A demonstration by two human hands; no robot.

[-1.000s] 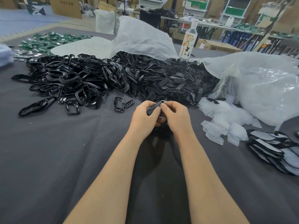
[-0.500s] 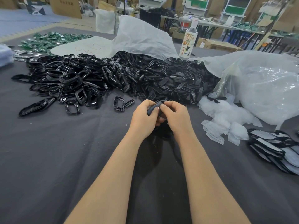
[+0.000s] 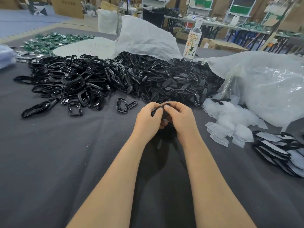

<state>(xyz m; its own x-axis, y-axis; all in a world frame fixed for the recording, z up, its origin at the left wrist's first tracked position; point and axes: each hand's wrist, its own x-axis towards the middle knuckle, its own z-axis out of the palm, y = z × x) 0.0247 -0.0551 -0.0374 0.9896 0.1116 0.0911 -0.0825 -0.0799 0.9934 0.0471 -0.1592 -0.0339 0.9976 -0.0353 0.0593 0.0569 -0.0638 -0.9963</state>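
Observation:
Both of my hands meet over the middle of the grey table [image 3: 69, 162]. My left hand [image 3: 146, 120] and my right hand [image 3: 180, 120] together pinch a small black plastic part [image 3: 162, 112], mostly hidden by the fingers. Just beyond lies a large heap of glossy black plastic frames [image 3: 79, 83] on the left and flat slotted black inserts [image 3: 179, 84] on the right. A single frame [image 3: 122, 105] and a single insert [image 3: 132, 104] lie apart, left of my hands.
Small clear plastic bags [image 3: 230, 122] are piled at the right, with a stack of bagged black parts [image 3: 279, 148] at the right edge. Big white sacks [image 3: 271, 86] lie behind. A labelled bottle [image 3: 194, 41] stands at the back. Green parts [image 3: 54, 41] lie far left.
My fingers have closed tighter over the black part, which now shows less between the hands. The hands stay in the same spot.

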